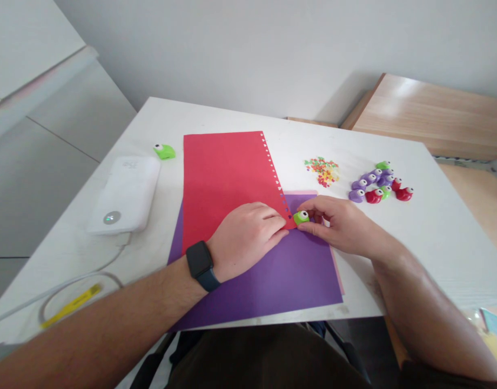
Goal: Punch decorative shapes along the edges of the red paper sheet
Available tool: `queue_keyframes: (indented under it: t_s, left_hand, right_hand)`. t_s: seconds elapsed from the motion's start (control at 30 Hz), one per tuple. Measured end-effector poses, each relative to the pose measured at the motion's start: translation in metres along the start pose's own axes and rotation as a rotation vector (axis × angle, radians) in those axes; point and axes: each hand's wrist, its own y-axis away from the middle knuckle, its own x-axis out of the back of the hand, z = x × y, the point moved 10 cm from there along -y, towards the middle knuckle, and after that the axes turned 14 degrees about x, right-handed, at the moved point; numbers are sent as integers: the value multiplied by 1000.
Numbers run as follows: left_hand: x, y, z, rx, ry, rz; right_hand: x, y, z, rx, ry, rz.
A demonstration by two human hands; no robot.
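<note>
White counter [414, 243], grey wall [232, 43] behind. Small green, eyed paper punch [301, 217] gripped by right hand [341, 226] at red sheet's [226, 175] notched edge; left hand [246, 239] flat, fingers extended, pressing the sheet.

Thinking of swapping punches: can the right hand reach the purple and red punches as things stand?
Probably yes: the purple and red punches lie on bare table just beyond the right hand, nothing between, though it grips a green punch.
</note>
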Motion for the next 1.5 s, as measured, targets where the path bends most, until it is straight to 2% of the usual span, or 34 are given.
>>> queue_keyframes:
  t_s: [0.27,1.5]
  left_hand:
    - [0,0,1,-9,-7,0]
    - [-2,1,3,-30,-16,-3]
  right_hand:
    - [-5,0,-2,11,3,-46]
    - [-3,0,-5,7,16,-26]
